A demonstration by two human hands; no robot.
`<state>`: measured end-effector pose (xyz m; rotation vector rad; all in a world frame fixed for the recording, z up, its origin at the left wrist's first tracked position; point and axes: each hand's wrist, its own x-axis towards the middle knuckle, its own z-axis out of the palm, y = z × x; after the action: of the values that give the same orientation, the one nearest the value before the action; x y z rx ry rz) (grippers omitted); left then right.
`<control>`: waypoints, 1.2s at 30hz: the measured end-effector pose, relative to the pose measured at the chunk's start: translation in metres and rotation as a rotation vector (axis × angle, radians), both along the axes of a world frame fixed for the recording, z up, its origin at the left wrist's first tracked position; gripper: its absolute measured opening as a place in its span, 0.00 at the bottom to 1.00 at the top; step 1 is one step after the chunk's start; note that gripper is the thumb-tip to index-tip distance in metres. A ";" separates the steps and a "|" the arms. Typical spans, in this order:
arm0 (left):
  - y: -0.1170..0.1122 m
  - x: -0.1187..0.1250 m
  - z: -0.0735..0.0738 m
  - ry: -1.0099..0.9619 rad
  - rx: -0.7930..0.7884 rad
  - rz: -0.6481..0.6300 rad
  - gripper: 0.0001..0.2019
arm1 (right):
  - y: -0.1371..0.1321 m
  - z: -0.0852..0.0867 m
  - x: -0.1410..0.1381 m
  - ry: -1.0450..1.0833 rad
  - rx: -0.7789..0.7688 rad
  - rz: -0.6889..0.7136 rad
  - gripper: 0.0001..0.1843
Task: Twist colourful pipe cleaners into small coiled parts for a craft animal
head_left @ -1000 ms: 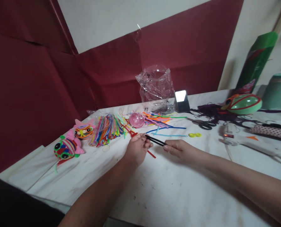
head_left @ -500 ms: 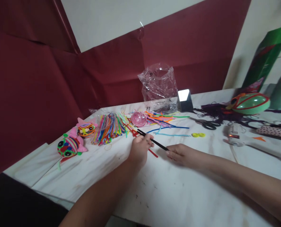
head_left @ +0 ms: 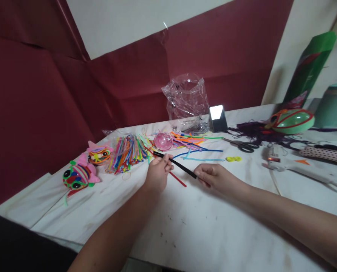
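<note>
Between my two hands stretches a black pipe cleaner [head_left: 184, 169], seemingly doubled where its ends show at the left. My left hand [head_left: 158, 172] is closed around it near that end. The fingertips of my right hand [head_left: 214, 175] pinch its other end. A red pipe cleaner [head_left: 178, 179] lies on the table just beneath. Behind my left hand sit a pink clear plastic half-ball [head_left: 163, 141] and a bundle of many-coloured pipe cleaners [head_left: 130, 153]. A dark blue pipe cleaner [head_left: 211, 150] and a light blue one [head_left: 204, 159] lie beyond my hands.
Two decorated fish figures [head_left: 78, 175] stand at the left. Scissors [head_left: 245, 145], yellow discs [head_left: 233, 159] and a glue gun [head_left: 287, 160] lie to the right. Farther back are a phone [head_left: 218, 119], a clear plastic bag [head_left: 187, 98] and a green balloon-like figure [head_left: 294, 121].
The view has shifted slightly, so things on the table appear a little further left. Both hands keep hold of the black pipe cleaner; my right-hand fingers look more bent.
</note>
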<state>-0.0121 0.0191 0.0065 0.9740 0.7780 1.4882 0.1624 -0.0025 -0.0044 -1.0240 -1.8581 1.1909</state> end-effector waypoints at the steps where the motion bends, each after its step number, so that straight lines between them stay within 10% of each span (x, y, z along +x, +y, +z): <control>1: 0.000 -0.001 0.002 0.023 0.001 -0.013 0.13 | 0.001 -0.001 0.000 0.046 -0.020 0.010 0.22; 8: -0.010 0.011 -0.016 0.265 -0.064 -0.264 0.18 | 0.011 -0.015 0.006 -0.082 -0.093 0.069 0.23; 21: 0.005 0.002 -0.024 0.249 -0.258 -0.044 0.11 | 0.032 -0.019 0.020 -0.156 -0.018 -0.232 0.21; 25: 0.002 0.005 -0.022 0.288 -0.115 0.109 0.14 | 0.022 -0.011 0.014 0.016 -0.156 -0.123 0.22; 31: -0.013 0.013 -0.015 0.227 0.041 -0.141 0.10 | 0.006 -0.005 0.004 -0.012 -0.290 0.258 0.24; 36: -0.016 0.010 -0.004 0.048 0.027 -0.177 0.06 | 0.003 -0.004 0.002 0.029 -0.277 0.256 0.23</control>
<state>-0.0019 0.0030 0.0027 1.0740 0.6891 1.3297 0.1649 0.0006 -0.0089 -0.9252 -1.8780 1.6417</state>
